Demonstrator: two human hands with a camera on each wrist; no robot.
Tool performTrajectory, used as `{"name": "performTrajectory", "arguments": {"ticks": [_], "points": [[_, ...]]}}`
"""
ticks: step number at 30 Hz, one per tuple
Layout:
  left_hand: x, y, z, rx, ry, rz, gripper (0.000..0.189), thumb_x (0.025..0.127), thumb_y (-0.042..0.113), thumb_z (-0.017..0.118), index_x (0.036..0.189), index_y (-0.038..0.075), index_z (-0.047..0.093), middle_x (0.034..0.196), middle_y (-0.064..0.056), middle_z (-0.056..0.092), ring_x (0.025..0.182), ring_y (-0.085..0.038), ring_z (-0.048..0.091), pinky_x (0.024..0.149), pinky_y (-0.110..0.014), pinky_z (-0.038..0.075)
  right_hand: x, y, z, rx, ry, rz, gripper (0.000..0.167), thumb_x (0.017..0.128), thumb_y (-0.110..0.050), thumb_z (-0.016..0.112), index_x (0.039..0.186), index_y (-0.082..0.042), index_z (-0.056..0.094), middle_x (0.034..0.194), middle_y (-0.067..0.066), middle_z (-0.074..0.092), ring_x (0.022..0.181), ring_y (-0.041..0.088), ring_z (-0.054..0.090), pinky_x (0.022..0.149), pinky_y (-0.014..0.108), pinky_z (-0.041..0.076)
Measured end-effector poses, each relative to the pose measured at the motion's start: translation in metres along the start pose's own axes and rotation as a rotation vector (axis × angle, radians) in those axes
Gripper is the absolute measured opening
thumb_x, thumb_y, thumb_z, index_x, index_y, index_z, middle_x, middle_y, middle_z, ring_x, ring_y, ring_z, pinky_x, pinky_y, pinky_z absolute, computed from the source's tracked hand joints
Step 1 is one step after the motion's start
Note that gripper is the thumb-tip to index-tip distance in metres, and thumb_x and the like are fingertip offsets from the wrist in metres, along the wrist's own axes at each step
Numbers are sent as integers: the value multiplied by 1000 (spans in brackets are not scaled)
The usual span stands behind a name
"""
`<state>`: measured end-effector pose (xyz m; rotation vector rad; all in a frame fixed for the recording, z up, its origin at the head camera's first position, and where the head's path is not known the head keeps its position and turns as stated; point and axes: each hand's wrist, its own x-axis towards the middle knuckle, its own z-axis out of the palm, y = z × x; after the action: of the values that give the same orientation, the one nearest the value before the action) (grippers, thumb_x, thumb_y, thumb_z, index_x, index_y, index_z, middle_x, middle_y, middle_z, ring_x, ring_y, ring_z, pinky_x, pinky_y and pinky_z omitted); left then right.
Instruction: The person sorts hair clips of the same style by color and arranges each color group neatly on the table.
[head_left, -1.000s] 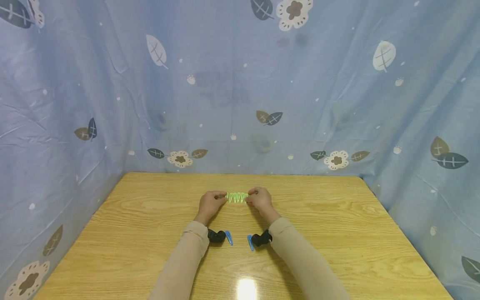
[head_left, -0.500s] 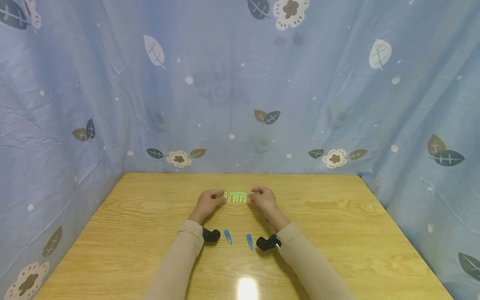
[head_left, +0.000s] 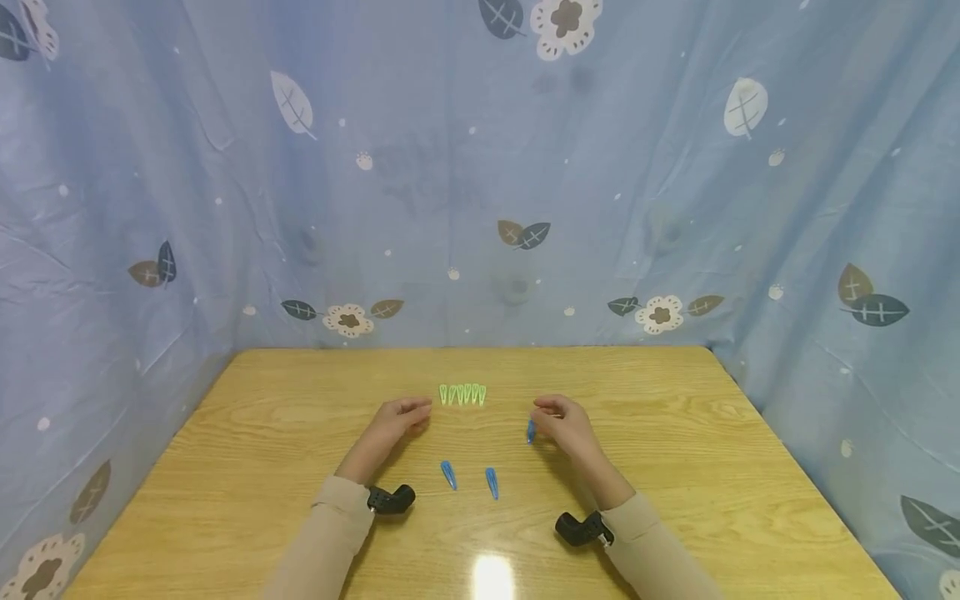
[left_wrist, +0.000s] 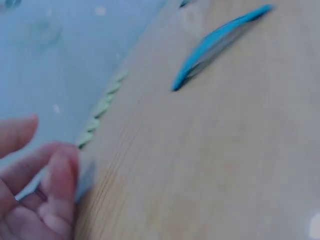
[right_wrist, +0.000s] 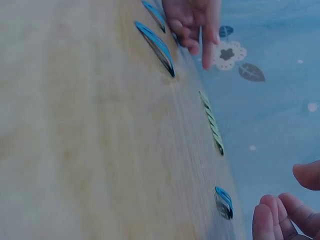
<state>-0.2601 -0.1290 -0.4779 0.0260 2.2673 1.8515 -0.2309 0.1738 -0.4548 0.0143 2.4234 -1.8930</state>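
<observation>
Taking up the slim, teardrop-shaped blue clip (head_left: 531, 432), seemingly of glossy metal, looks like the step in hand; it lies on the yellow-brown wood-grain bench (head_left: 675, 450), to the right of the row of slim pale-green teardrop clips (head_left: 461, 395), seemingly metal as well, and a little nearer the person. The right hand (head_left: 567, 427) hovers just beside it, grip released: the right wrist view shows thumb and fingers apart with nothing between them. The left hand (head_left: 393, 423) has its grip released too, empty, just off the row's left end. To do this well, thumb and forefinger should probably meet on the clip's long edges, low against the bench, since a thin bowed piece could skid or flip if pressed from above. A light pinch should suffice; squeezing hard might snap it. Lifting straight up first would help keep the fingers from brushing the row. The second blue teardrop clip (head_left: 448, 475) and third blue teardrop clip (head_left: 492, 483), both nearer the person than the row, are best pinched one at a time.
</observation>
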Motion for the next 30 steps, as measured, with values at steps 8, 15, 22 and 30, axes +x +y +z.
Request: {"name": "performTrajectory", "arguments": {"ticks": [8,15,22,30], "points": [[-53,13,5,211,-55,43,41,95,17,58,132,0,53,103,-12,65,82,-18,62,69,-32,51,-19,3,-9,-59,21,32,36,91,-12,61,123,4,57,111,18,60,96,27,62,81,36,55],[-75,7,24,341,-61,74,40,88,19,67,119,-3,58,89,-5,60,73,-15,55,59,-27,46,-17,12,-3,-89,56,77,33,90,-12,63,117,6,59,104,18,62,84,21,64,75,32,56],[-81,8,41,461,2,82,43,82,22,73,112,-5,59,79,-4,52,65,-15,46,55,-26,39,-14,21,3,-121,118,99,27,87,-8,66,109,7,63,88,13,64,70,14,62,65,27,55],[-80,10,52,561,65,117,46,79,26,77,108,-5,58,76,-4,53,63,-15,46,54,-26,39,-7,17,6,-229,141,45,27,82,-9,70,104,7,64,81,12,65,65,15,64,60,27,54]]}}
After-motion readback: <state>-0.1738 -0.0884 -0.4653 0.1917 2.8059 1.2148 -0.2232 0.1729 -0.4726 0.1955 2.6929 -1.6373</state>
